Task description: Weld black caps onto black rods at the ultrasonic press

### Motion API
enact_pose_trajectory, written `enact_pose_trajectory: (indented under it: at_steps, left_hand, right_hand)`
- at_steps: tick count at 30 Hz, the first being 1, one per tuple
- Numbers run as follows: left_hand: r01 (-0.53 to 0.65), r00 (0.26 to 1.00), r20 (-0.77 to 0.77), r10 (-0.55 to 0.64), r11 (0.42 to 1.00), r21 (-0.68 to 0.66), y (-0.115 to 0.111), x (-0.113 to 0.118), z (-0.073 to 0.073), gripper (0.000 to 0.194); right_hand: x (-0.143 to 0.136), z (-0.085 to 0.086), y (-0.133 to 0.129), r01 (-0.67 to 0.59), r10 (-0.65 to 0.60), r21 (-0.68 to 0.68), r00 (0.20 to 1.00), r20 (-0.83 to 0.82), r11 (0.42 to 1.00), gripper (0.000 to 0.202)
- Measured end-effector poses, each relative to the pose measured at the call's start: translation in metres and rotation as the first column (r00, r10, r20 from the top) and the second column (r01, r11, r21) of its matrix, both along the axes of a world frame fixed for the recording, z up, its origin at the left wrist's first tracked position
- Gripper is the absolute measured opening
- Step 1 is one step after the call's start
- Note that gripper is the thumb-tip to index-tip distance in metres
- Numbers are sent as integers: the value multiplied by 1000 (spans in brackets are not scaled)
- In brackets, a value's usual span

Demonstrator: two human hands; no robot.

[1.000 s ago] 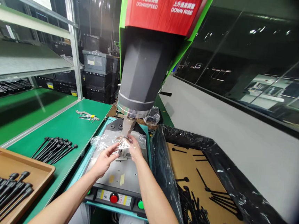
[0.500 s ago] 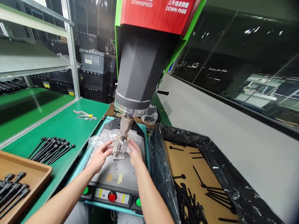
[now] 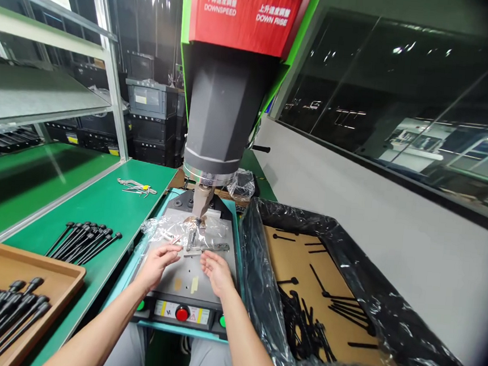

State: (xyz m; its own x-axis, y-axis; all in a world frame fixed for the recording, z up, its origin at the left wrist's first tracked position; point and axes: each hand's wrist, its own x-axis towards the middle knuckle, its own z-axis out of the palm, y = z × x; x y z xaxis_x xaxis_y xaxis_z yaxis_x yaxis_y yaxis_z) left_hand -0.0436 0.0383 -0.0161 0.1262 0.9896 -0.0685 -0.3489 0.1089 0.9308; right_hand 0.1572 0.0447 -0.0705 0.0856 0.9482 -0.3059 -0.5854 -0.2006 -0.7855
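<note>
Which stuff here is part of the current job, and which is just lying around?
Likely the job:
- machine tip
- metal plate beneath it
- clear film on the plate
- black rods in the tray, probably

Likely just lying about:
- hand tools on the green bench
- stacked crates behind

Glare on plastic; upper right corner dark.

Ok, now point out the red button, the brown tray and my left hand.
Red button (image 3: 182,313): head view, middle of its cap.
Brown tray (image 3: 6,263): head view, bare floor beyond the black rods.
Left hand (image 3: 154,264): head view, back of the hand.
</note>
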Motion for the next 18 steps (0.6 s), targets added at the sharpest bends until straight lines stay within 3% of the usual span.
enact_pose_trajectory:
  at_steps: [5,9,11,16,18]
  left_hand:
    - [-11,986,167,14,1000,-17,-9,-14,-11,15]
    - [-110,908,404,109,994,-20,2,-33,-6,17]
    - [-148,877,454,157,987,-55,18,-39,3,20]
    - [-223,876,405,261,965,-140,72,-33,33,26]
    - [-233,876,407,258,966,-112,91,-29,47,23]
  right_hand:
    - [8,-1,-4,9,-12,-31,994,-105,999,27]
    - [24,23,26,8,-21,-49,962,-273,999,56]
    - [29,39,49,-18,-1,-60,951,-308,998,59]
    - [27,80,114,-58,49,-35,975,-215,998,13]
    - [27,96,132,-29,32,16,980,-197,999,6]
